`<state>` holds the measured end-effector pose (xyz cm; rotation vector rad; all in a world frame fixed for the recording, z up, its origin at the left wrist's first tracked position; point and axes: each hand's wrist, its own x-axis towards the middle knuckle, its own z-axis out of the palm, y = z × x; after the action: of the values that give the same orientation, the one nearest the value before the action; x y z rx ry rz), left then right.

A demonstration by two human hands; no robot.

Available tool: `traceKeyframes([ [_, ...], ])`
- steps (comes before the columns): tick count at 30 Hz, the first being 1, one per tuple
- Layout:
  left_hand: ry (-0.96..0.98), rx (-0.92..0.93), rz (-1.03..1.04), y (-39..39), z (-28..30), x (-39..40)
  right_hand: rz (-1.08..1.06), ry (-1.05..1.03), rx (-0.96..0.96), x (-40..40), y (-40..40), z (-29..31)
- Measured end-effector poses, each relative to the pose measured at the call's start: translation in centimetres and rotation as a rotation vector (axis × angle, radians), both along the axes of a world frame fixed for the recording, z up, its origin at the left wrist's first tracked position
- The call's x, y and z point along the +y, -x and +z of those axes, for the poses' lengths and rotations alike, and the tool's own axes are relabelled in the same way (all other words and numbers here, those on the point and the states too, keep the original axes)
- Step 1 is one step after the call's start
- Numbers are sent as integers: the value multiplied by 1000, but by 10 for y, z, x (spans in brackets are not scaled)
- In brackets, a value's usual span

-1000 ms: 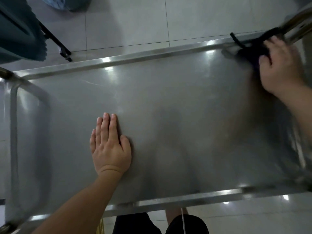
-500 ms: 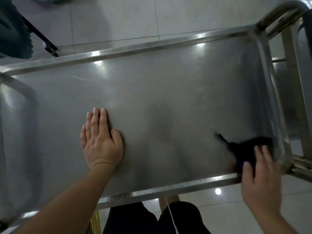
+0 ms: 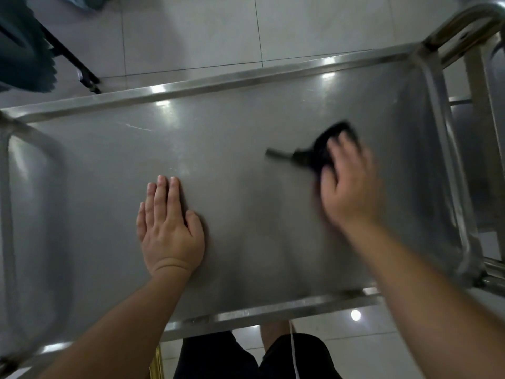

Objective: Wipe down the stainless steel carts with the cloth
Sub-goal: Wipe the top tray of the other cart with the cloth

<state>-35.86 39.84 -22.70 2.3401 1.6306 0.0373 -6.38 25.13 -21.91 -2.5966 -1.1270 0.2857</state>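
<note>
A stainless steel cart (image 3: 246, 127) fills the view, its flat top shelf seen from above with a raised rim all round. My left hand (image 3: 169, 228) lies flat, palm down, fingers straight, on the shelf left of centre. My right hand (image 3: 347, 184) presses a dark cloth (image 3: 319, 153) onto the shelf right of centre; the fingers lie over the cloth, and a narrow tail of it trails to the left. The hand and cloth are motion-blurred.
The cart's tubular handle (image 3: 461, 26) rises at the top right, with frame bars (image 3: 481, 165) down the right side. A dark object on black legs (image 3: 24, 47) stands on the tiled floor (image 3: 191, 31) at the top left. My legs show below the near rim.
My right hand has swept the cloth from the far right corner down to the near right corner, then back up and left toward the shelf's middle. My left hand has stayed put.
</note>
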Motion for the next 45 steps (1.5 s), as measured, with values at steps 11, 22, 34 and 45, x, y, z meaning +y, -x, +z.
traceKeyframes([
  [11, -2, 1, -1, 3, -5, 1, 220, 86, -26, -3, -121, 24],
  [22, -14, 10, 2, 4, -8, 0, 761, 158, 91, -99, 24, 17],
  [34, 6, -48, 24, 3, -5, 1, 375, 144, 18, 195, -5, 12],
  [45, 96, -101, 11, 8, 2, 6, 843, 202, 96, -73, 196, 15],
])
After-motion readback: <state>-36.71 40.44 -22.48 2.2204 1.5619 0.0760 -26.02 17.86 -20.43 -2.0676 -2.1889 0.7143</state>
